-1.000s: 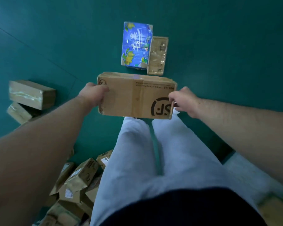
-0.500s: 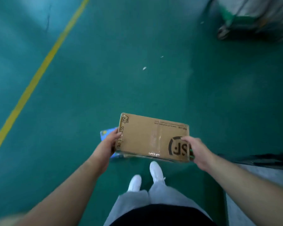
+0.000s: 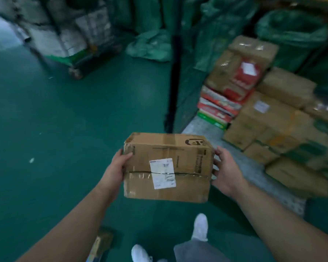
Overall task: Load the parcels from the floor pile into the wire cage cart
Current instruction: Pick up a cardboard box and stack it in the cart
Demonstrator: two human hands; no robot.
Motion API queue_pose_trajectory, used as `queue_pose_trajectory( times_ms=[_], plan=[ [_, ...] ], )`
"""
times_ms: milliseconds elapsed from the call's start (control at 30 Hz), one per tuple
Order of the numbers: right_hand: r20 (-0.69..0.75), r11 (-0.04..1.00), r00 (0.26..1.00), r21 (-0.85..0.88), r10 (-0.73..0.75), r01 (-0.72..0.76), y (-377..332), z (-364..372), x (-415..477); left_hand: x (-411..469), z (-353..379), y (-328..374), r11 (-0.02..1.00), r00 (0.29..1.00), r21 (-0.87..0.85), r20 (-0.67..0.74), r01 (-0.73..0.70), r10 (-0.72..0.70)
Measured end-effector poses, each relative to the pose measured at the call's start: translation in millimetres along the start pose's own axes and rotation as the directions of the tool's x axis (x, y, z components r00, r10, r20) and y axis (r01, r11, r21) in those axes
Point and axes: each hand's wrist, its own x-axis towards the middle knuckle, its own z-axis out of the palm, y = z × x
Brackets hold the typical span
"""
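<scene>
Turned since a moment ago, the box (image 3: 167, 167) now shows its label side, held at centre.
Left grip (image 3: 119, 165) and right grip (image 3: 225, 171) clasp its two ends above the green floor (image 3: 45, 129); stacked parcels (image 3: 273, 120) sit at two o'clock, a blurred cart (image 3: 68, 35) at eleven.

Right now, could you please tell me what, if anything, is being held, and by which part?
A cardboard box, held by its two ends: the left hand grips the left end and the right hand grips the right end.
</scene>
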Motion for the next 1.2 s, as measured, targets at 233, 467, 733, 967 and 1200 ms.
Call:
queue_pose_trajectory(
  times_ms=[233,467,733,967,1200],
  plan=[
    [-0.326,0.981,0.926,-0.091,-0.190,0.169,-36,-214,-10,27,248,9,0.988,0.970,0.157,0.241,0.000,-0.038],
    [-0.409,0.982,0.903,0.074,-0.128,0.173,-69,-393,-17,35,448,3,0.964,0.892,0.256,0.419,0.066,-0.172],
    [-0.416,0.973,0.908,0.179,-0.056,0.142,-100,-443,23,74,519,16,0.923,0.927,0.385,0.345,0.007,-0.151],
    [-0.544,0.968,0.839,0.224,0.026,0.115,-127,-447,84,154,571,50,0.938,0.907,0.345,0.393,0.010,-0.154],
    [-0.692,0.965,0.713,0.246,0.111,0.088,-156,-459,165,246,636,89,0.878,0.850,0.473,0.429,0.078,-0.306]
  ],
)
